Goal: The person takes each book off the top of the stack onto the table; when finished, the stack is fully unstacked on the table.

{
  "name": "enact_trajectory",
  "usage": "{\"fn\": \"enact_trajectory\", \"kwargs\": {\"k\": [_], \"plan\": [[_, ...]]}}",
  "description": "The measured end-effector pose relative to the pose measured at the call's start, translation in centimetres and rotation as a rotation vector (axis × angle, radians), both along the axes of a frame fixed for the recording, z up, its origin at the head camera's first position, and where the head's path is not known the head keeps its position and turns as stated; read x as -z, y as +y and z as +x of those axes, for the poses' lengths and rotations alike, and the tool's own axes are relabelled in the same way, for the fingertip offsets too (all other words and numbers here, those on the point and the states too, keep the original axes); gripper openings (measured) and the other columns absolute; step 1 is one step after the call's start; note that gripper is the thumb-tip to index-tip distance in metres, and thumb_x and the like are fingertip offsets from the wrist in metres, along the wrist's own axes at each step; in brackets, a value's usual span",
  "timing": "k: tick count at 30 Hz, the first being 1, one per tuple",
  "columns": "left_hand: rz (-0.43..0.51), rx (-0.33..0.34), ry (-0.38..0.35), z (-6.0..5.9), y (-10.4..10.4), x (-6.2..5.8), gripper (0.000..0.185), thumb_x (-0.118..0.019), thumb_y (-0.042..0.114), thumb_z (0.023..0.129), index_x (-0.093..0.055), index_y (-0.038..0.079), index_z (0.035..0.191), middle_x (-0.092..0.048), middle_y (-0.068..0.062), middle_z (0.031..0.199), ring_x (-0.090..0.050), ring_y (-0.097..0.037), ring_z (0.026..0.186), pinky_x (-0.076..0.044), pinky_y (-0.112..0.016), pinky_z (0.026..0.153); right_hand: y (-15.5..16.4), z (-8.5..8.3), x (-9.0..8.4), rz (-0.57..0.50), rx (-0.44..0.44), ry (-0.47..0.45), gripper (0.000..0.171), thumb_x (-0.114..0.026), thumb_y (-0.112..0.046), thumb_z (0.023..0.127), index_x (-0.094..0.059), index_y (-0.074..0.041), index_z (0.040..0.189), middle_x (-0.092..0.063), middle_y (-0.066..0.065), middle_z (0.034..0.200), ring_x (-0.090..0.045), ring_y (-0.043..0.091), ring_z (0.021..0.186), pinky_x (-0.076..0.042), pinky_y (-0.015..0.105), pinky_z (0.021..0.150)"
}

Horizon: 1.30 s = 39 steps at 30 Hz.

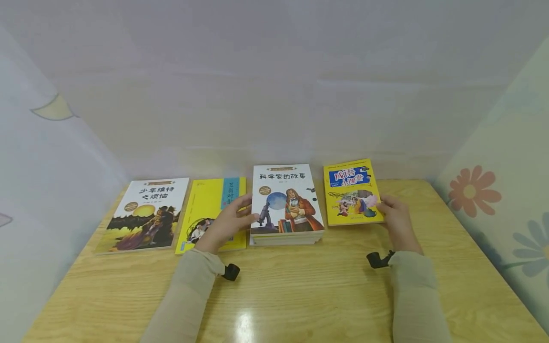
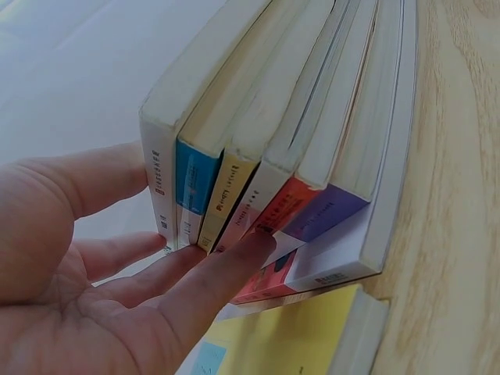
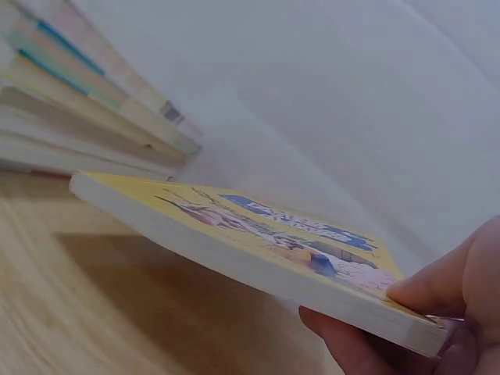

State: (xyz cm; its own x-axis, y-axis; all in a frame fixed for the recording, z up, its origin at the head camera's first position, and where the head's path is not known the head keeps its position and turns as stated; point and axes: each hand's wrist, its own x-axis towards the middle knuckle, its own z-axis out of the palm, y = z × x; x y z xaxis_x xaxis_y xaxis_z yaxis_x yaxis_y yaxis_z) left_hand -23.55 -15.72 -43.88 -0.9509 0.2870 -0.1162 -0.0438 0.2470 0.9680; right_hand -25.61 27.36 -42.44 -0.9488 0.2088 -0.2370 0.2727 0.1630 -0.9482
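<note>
Right wrist — fingers pinching yellow book

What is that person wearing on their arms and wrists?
Both arms wear long, loose beige sleeves: the left sleeve and the right sleeve. They end at the wrists, so the left hand and right hand are bare. A small black camera sits at the left wrist, another black camera at the right.

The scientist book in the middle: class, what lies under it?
Under the scientist book several more books are stacked on the wooden table; the left hand touches their spines. Their covers are hidden.
</note>
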Motion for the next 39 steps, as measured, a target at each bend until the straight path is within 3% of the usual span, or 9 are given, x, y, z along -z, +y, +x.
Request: {"fn": "enact_trajectory", "kwargs": {"k": [2,5,7,11,19,29,39], "plan": [[0.000,0.005,0.006,0.0,0.1,0.0,0.077,-0.070,0.027,0.098,-0.027,0.020,0.162,-0.030,-0.012,0.163,-0.033,-0.035,0.148,-0.042,-0.052,0.111,0.0,-0.2,0.6,0.028,-0.020,-0.043,0.051,-0.039,-0.019,0.110,-0.031,-0.006,0.159,-0.034,0.018,0.160,-0.056,0.019,0.122,-0.052,0.024,0.097],[0.002,0.008,0.007,-0.1,0.1,0.1,0.078,-0.070,0.028,0.098,-0.026,0.020,0.162,-0.029,-0.013,0.164,-0.033,-0.035,0.148,-0.041,-0.052,0.111,-0.2,-0.3,1.3,0.037,-0.046,-0.086,0.053,-0.037,-0.019,0.110,-0.027,-0.004,0.160,-0.027,0.019,0.164,-0.038,0.030,0.143,-0.040,0.039,0.114],[0.002,0.008,0.005,-0.2,0.1,0.2,0.078,-0.071,0.027,0.098,-0.026,0.020,0.162,-0.029,-0.013,0.164,-0.032,-0.035,0.148,-0.041,-0.052,0.112,-0.3,-0.4,1.7,0.022,-0.055,-0.101,0.053,-0.037,-0.018,0.110,-0.026,-0.003,0.160,-0.024,0.018,0.165,-0.031,0.033,0.148,-0.033,0.044,0.119],[0.000,0.004,0.003,-0.3,0.0,0.4,0.078,-0.070,0.027,0.098,-0.026,0.021,0.162,-0.029,-0.013,0.164,-0.032,-0.036,0.148,-0.041,-0.052,0.112,-0.7,-0.4,2.4,0.004,-0.072,-0.104,0.051,-0.035,-0.017,0.110,-0.029,-0.003,0.159,-0.030,0.018,0.162,-0.034,0.031,0.145,-0.035,0.043,0.118],[0.006,-0.003,-0.012,-0.2,0.0,0.3,0.078,-0.070,0.027,0.098,-0.026,0.020,0.162,-0.029,-0.012,0.164,-0.032,-0.034,0.149,-0.042,-0.051,0.111,-1.4,-0.7,3.4,-0.010,-0.053,-0.091,0.050,-0.040,-0.022,0.111,-0.036,-0.006,0.157,-0.039,0.016,0.157,-0.050,0.024,0.130,-0.051,0.026,0.097],[0.015,-0.006,-0.021,-0.3,-0.1,0.5,0.079,-0.071,0.026,0.098,-0.026,0.019,0.162,-0.029,-0.013,0.164,-0.033,-0.034,0.149,-0.042,-0.051,0.112,-2.1,-0.8,3.8,0.079,-0.031,-0.060,0.050,-0.047,-0.024,0.108,-0.043,-0.004,0.154,-0.043,0.017,0.155,-0.045,0.030,0.138,-0.040,0.044,0.115],[0.013,-0.007,-0.016,-0.2,0.0,0.5,0.078,-0.071,0.026,0.097,-0.027,0.020,0.162,-0.031,-0.012,0.163,-0.033,-0.034,0.148,-0.042,-0.051,0.111,-3.0,0.4,1.1,0.223,-0.047,-0.017,0.049,-0.049,-0.021,0.106,-0.045,-0.006,0.153,-0.043,0.019,0.155,-0.042,0.037,0.140,-0.038,0.051,0.115]]}}
